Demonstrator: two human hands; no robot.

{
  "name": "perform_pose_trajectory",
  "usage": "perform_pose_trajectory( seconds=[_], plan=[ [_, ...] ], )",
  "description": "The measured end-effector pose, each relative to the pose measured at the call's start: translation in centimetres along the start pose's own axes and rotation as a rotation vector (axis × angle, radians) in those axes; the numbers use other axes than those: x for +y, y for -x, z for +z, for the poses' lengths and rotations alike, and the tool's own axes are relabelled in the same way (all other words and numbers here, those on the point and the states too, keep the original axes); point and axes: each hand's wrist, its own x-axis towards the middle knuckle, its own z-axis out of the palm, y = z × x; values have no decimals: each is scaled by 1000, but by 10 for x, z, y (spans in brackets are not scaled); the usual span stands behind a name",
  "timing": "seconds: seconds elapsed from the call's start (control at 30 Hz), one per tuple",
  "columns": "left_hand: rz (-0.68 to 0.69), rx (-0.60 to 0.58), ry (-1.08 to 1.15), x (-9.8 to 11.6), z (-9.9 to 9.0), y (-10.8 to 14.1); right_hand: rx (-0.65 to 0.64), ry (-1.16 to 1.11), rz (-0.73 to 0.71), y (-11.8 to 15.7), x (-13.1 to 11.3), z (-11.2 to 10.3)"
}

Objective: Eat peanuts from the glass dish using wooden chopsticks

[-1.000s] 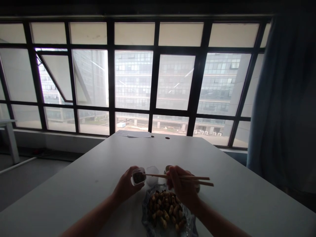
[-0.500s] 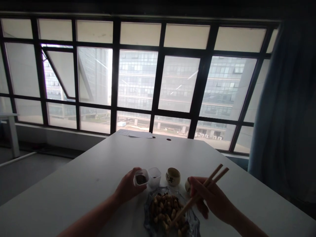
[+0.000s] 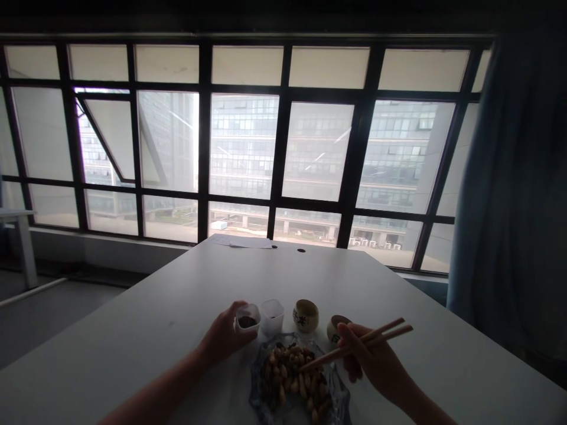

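Two chopsticks [image 3: 325, 358] — likely light, stiff, best held mid-length — sit gripped in the right hand [image 3: 372, 359]; the left hand [image 3: 225, 334] clasps a cup [image 3: 248, 314].

- Big bright windows [image 3: 243, 147] behind the white table [image 3: 248, 271]
- Blue curtain [image 3: 505, 200] right of the table
- Gray floor [image 3: 80, 307] and another table [image 3: 27, 251] left of it

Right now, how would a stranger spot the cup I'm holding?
On the white table, find the glass bowl of brown pieces. Past its far left edge, your translucent cup is left of a similar cup: only yours is in the left hand.
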Motion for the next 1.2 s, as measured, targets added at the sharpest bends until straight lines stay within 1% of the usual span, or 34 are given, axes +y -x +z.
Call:
perform_pose_trajectory(
  seconds=[0.07, 0.13, 0.2, 0.23, 0.3, 0.47, 0.53, 0.63, 0.73, 0.83, 1.0, 1.13, 1.2],
  plan=[
    [3, 0, 23, 1, -1, 0, -42, 27, 36, 0, -6, -11],
    [0, 2, 30, 3, -1, -1, -145, 58, 89, 1, -14, -19],
    [-7, 5, 21, 4, -2, -1, -247, 91, 146, 3, -20, -22],
    [-8, 3, 15, 4, -2, -1, -272, 107, 159, 4, -22, -22],
    [-2, -5, 1, 3, -2, -1, -259, 140, 142, 5, -24, -21],
    [-1, -17, -23, -1, -1, -1, -133, 203, 7, 4, -17, -15],
    [-7, -23, -30, -2, -1, -1, -122, 226, -26, 4, -15, -14],
    [-11, -30, -34, -2, -1, -1, -202, 282, -76, 9, -19, -12],
    [-20, -43, -32, -3, -1, -1, -298, 356, -104, 15, -30, -12],
    [-44, -55, -42, -4, -1, -1, -315, 387, -122, 19, -42, -14],
    [-34, -68, -61, -2, -3, -1, -223, 363, -184, 20, -54, -18],
    [-11, -67, -92, -3, -4, 0, -156, 374, -167, 19, -50, -11],
    [2, -60, -112, -4, -3, 0, -152, 361, -147, 19, -45, -6]
  ],
)
